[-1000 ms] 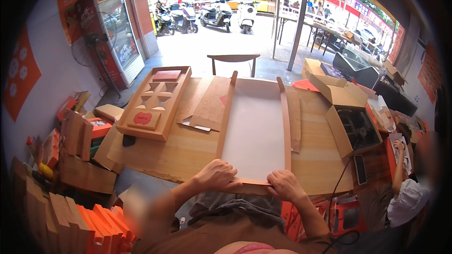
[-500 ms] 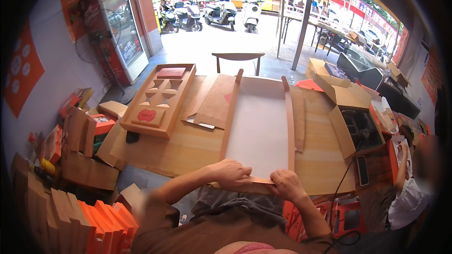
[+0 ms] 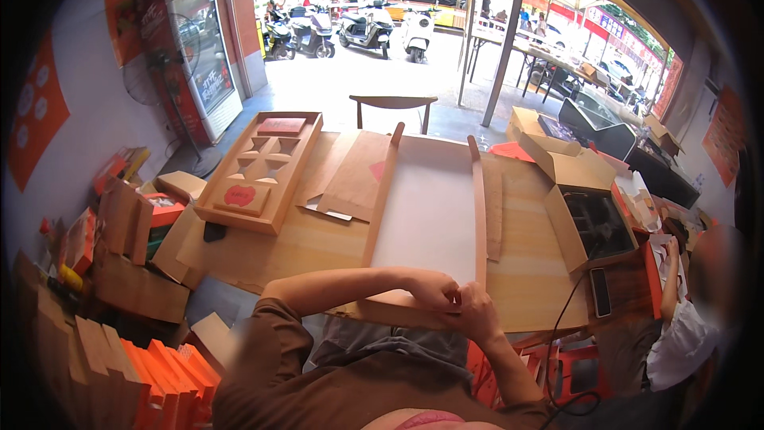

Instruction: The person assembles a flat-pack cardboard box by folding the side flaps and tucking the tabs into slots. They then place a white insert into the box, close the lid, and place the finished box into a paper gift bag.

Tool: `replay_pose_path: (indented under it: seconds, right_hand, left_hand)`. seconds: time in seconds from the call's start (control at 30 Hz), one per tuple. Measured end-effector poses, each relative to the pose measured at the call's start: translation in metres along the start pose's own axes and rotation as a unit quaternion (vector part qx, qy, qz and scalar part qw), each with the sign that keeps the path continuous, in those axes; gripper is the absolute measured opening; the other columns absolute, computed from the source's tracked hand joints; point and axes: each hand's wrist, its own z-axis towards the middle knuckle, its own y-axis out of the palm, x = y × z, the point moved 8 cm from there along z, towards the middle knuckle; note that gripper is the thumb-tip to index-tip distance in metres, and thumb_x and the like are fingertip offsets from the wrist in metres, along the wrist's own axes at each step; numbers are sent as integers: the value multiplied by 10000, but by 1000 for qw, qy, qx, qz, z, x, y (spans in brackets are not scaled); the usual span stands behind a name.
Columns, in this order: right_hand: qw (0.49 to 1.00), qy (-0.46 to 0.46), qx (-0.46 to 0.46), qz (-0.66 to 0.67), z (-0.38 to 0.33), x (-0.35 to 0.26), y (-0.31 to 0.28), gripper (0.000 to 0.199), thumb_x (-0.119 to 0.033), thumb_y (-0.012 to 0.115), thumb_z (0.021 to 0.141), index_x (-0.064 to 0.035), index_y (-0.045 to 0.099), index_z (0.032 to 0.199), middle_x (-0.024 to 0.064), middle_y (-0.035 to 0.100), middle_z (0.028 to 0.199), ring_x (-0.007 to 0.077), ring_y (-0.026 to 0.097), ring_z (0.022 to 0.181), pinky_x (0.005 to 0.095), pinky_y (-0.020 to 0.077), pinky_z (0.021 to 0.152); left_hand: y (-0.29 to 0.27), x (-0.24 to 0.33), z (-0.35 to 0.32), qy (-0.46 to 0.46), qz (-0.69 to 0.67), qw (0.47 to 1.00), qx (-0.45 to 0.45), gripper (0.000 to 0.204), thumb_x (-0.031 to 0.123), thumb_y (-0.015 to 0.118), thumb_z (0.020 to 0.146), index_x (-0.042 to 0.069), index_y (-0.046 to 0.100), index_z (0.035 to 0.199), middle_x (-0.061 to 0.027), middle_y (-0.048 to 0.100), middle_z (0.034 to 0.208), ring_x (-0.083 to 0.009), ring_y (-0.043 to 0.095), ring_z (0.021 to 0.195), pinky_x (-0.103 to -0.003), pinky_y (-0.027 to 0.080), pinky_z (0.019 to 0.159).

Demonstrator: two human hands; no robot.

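Observation:
A long, shallow cardboard box [image 3: 426, 215] with a white inside lies lengthwise before me. Its side walls stand up, and their strips stick out past the far end. My left hand [image 3: 436, 290] reaches across to the near right corner of this box, its fingers closed on the near wall. Close against it, my right hand [image 3: 477, 310] also has its fingers bent round the same corner. The fingertips of the two hands almost meet, and they hide the corner fold itself.
To the left stands a brown tray [image 3: 271, 224] with cut-out compartments and a red label. Flat cardboard [image 3: 350, 179] lies beside it. On the right are an open carton [image 3: 567, 227], a phone [image 3: 600, 292] and another person's hand [image 3: 672, 247]. Orange boxes [image 3: 171, 374] stack up lower left.
My left hand has slid right along the near wall to the corner, next to my right hand. The near wall's left part is now uncovered. The whole view has shifted slightly.

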Motion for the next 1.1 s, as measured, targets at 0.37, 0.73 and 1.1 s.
replay_pose_path:
  seconds: [0.37, 0.73, 1.1]
  right_hand:
    - [996, -40, 77, 21, -2, -1, -9, 748, -405, 987, 735, -29, 495, 1156, 287, 456, 1484, 510, 492, 1377, 591, 461, 1124]
    - [994, -21, 88, 69, -4, 4, -9, 981, -442, 1017, 677, -59, 449, 1379, 296, 437, 1547, 497, 505, 1373, 588, 498, 1108]
    - [993, -39, 88, 69, -2, 2, -15, 1156, -459, 1016, 666, -90, 398, 1570, 263, 477, 1518, 484, 542, 1345, 571, 509, 1106]
  left_hand:
    - [16, -46, 58, -53, -97, 994, -2, 272, 181, 643, 929, 1, 765, 1092, -153, 752, 995, -260, 689, 943, -427, 540, 812]
    - [20, -20, 59, 161, 99, 975, 119, 153, 107, 678, 839, 27, 710, 966, -256, 732, 1038, -426, 695, 966, -505, 551, 796]
    - [27, -15, 63, 201, 2, 976, 89, 211, 115, 641, 888, -20, 706, 1037, -263, 722, 991, -428, 692, 917, -508, 549, 800]
